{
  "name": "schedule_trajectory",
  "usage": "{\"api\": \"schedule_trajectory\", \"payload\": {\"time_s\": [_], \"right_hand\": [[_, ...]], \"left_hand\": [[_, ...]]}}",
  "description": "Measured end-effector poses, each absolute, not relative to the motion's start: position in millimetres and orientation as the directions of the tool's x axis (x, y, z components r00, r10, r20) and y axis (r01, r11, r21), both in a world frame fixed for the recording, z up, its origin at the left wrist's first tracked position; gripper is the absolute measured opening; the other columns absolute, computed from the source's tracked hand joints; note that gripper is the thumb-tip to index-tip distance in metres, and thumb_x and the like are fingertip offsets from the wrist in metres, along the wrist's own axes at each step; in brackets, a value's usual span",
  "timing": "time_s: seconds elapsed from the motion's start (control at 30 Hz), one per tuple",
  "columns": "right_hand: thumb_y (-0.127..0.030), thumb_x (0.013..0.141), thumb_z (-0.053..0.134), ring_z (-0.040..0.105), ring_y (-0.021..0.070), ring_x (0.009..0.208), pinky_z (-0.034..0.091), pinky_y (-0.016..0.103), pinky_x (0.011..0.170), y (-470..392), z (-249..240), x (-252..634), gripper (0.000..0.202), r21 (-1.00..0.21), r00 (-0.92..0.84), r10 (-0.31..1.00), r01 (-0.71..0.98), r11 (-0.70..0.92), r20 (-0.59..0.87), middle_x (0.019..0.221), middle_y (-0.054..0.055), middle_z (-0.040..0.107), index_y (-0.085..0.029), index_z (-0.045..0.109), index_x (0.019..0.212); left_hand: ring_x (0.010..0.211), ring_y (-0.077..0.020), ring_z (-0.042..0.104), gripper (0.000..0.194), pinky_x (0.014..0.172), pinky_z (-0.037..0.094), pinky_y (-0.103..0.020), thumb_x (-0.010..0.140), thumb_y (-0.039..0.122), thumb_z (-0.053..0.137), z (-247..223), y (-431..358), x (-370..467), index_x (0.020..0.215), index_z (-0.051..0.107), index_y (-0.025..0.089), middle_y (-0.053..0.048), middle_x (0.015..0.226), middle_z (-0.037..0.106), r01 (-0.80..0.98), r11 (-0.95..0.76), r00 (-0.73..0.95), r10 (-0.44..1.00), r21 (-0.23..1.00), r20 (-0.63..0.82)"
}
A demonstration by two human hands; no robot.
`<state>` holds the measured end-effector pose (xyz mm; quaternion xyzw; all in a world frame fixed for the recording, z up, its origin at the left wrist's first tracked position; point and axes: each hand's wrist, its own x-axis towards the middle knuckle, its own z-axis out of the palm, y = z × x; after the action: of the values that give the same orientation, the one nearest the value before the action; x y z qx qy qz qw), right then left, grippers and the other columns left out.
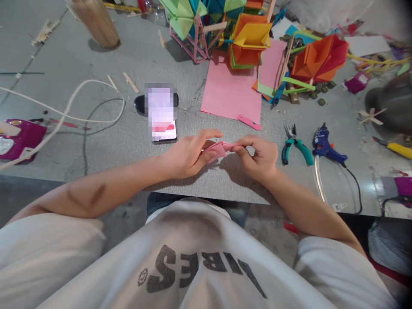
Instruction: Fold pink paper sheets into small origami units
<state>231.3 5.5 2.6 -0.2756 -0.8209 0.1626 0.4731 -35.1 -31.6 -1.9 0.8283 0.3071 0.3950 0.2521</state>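
A small folded pink paper point(219, 151) is held between both hands above the near edge of the grey table. My left hand point(189, 154) grips its left end between thumb and fingers, the index finger arched over it. The right end is pinched by the thumb and index finger of my right hand point(257, 155). Behind the hands lies a pink paper sheet point(230, 92), with a pink cutter point(249, 122) on its front edge. A phone point(165, 134) leans or rests on a black object point(140, 105) to the left of that sheet.
Green-handled pliers point(300, 148) and a blue glue gun point(328, 148) lie at the right. Folded paper shapes point(251, 38) crowd the back. A white cable point(75, 94) loops at the left, near a purple box point(24, 139). A brown cup point(96, 23) stands at the back left.
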Motion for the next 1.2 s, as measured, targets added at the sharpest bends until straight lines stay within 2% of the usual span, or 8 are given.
{"api": "schedule_trajectory", "payload": {"time_s": [0.1, 0.23, 0.43, 0.57, 0.63, 0.83, 1.03, 1.2], "right_hand": [[-0.024, 0.107, 0.074, 0.073, 0.0164, 0.064, 0.055, 0.03, 0.06, 8, 4, 232, 0.013, -0.524, -0.413, 0.609, 0.312, 0.793, 0.677, 0.079, -0.001, 0.081, -0.027, 0.078, 0.095], [-0.019, 0.106, 0.071, 0.074, 0.0172, 0.072, 0.059, 0.031, 0.067, 9, 5, 230, 0.01, -0.468, -0.452, 0.532, 0.253, 0.846, 0.716, 0.084, 0.001, 0.08, -0.026, 0.075, 0.101], [-0.022, 0.107, 0.075, 0.077, 0.0195, 0.078, 0.063, 0.033, 0.07, 0, 5, 222, 0.006, -0.382, -0.467, 0.428, 0.195, 0.903, 0.774, 0.09, 0.003, 0.08, -0.026, 0.076, 0.112], [-0.021, 0.107, 0.074, 0.072, 0.0174, 0.069, 0.058, 0.03, 0.063, -4, 5, 220, 0.007, -0.428, -0.401, 0.459, 0.169, 0.888, 0.793, 0.08, 0.0, 0.076, -0.027, 0.075, 0.103], [-0.021, 0.107, 0.074, 0.071, 0.0174, 0.069, 0.057, 0.03, 0.064, -4, 5, 221, 0.009, -0.459, -0.389, 0.489, 0.173, 0.871, 0.781, 0.079, 0.0, 0.076, -0.027, 0.075, 0.1], [-0.023, 0.107, 0.073, 0.077, 0.0201, 0.08, 0.063, 0.035, 0.072, -3, 5, 220, 0.007, -0.447, -0.441, 0.482, 0.187, 0.875, 0.757, 0.09, 0.003, 0.083, -0.027, 0.079, 0.107], [-0.019, 0.104, 0.076, 0.07, 0.0175, 0.069, 0.057, 0.032, 0.063, -7, 8, 218, 0.012, -0.518, -0.323, 0.546, 0.176, 0.837, 0.773, 0.078, 0.0, 0.078, -0.026, 0.076, 0.094], [-0.026, 0.106, 0.076, 0.071, 0.0185, 0.069, 0.058, 0.035, 0.064, 3, 4, 221, 0.015, -0.586, -0.216, 0.628, 0.233, 0.776, 0.747, 0.078, -0.001, 0.077, -0.027, 0.077, 0.091]], "left_hand": [[0.09, -0.0221, 0.085, 0.037, 0.075, 0.058, -0.03, 0.121, 0.041, 0.049, 4, -32, -36, 0.15, 0.057, 0.018, -0.009, 0.108, 0.087, 0.427, -0.629, 0.494, 0.764, 0.649, 0.415], [0.079, -0.0207, 0.081, 0.032, 0.071, 0.054, -0.03, 0.12, 0.039, 0.046, 8, -32, -36, 0.124, 0.07, 0.018, -0.007, 0.096, 0.084, 0.533, -0.602, 0.493, 0.792, 0.595, 0.36], [0.083, -0.0202, 0.082, 0.031, 0.075, 0.056, -0.03, 0.12, 0.035, 0.047, 7, -37, -33, 0.125, 0.072, 0.017, -0.007, 0.098, 0.087, 0.47, -0.664, 0.576, 0.73, 0.581, 0.369], [0.087, -0.0209, 0.084, 0.032, 0.076, 0.056, -0.029, 0.12, 0.037, 0.05, 9, -41, -32, 0.131, 0.073, 0.018, -0.007, 0.104, 0.089, 0.471, -0.663, 0.586, 0.728, 0.582, 0.355], [0.081, -0.0202, 0.083, 0.035, 0.072, 0.054, -0.029, 0.12, 0.039, 0.049, 9, -41, -33, 0.129, 0.075, 0.018, -0.007, 0.099, 0.088, 0.506, -0.652, 0.577, 0.743, 0.565, 0.34], [0.066, -0.0176, 0.076, 0.039, 0.064, 0.046, -0.028, 0.12, 0.041, 0.046, 8, -38, -33, 0.121, 0.078, 0.019, -0.004, 0.082, 0.083, 0.521, -0.668, 0.604, 0.728, 0.532, 0.323], [0.058, -0.0135, 0.068, 0.034, 0.061, 0.044, -0.026, 0.117, 0.042, 0.056, 13, -41, -32, 0.115, 0.081, 0.019, -0.001, 0.077, 0.081, 0.499, -0.623, 0.598, 0.75, 0.602, 0.281], [0.057, -0.0125, 0.066, 0.031, 0.06, 0.043, -0.026, 0.112, 0.04, 0.063, 14, -40, -31, 0.101, 0.083, 0.019, 0.0, 0.075, 0.08, 0.551, -0.454, 0.467, 0.863, 0.7, 0.192]]}}
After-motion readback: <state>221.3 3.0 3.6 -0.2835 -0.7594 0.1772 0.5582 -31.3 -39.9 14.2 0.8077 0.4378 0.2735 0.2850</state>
